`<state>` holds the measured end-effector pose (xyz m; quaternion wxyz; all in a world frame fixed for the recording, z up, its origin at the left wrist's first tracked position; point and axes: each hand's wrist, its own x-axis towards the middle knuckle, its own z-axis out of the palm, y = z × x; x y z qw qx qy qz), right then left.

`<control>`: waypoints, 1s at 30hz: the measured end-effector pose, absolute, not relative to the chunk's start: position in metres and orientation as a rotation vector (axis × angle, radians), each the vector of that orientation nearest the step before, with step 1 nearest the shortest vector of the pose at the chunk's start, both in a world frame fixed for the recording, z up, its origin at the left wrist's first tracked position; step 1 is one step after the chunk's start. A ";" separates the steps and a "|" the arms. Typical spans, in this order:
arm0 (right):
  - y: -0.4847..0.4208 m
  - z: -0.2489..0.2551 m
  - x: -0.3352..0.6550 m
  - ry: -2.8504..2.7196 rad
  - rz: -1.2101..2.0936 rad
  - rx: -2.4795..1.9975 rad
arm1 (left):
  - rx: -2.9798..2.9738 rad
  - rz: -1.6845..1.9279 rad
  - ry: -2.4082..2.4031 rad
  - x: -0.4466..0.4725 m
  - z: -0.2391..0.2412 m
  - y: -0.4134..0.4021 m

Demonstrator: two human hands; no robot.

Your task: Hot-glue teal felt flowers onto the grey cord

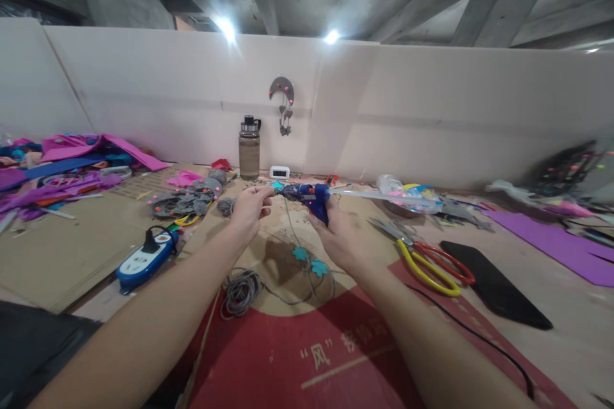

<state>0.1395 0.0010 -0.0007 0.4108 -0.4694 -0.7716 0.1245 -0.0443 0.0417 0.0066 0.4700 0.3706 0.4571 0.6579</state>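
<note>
My right hand (341,234) is wrapped round the grip of a blue glue gun (311,195), its nozzle pointing left and a clear glue stick (378,195) sticking out to the right. My left hand (249,206) pinches a small teal star (277,186) right at the nozzle. A thin grey cord (293,230) hangs from the star down to two more teal stars (309,261) on the cardboard. A coil of grey cord (240,291) lies below my left forearm.
Yellow and red scissors (429,263) and a black phone (494,284) lie to the right. A blue-white power strip (146,259) sits at left, felt scraps (62,169) beyond. A water bottle (249,148), small clock (279,172) and wall ornament (283,102) stand behind. Purple foam (556,239) lies far right.
</note>
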 end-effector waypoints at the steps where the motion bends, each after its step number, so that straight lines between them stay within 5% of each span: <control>1: 0.000 0.000 0.139 -1.946 0.309 -1.194 | 0.912 1.613 1.118 -0.044 0.006 0.042; 12: 0.001 0.002 0.142 -1.886 0.350 -1.144 | 0.800 1.595 1.058 -0.049 0.008 0.044; 20: 0.019 -0.004 0.148 -1.320 1.060 -0.897 | 0.759 1.589 1.062 -0.051 0.007 0.048; 30: 0.056 -0.041 0.177 -1.474 0.741 -1.530 | 1.004 1.539 1.052 -0.038 0.006 0.037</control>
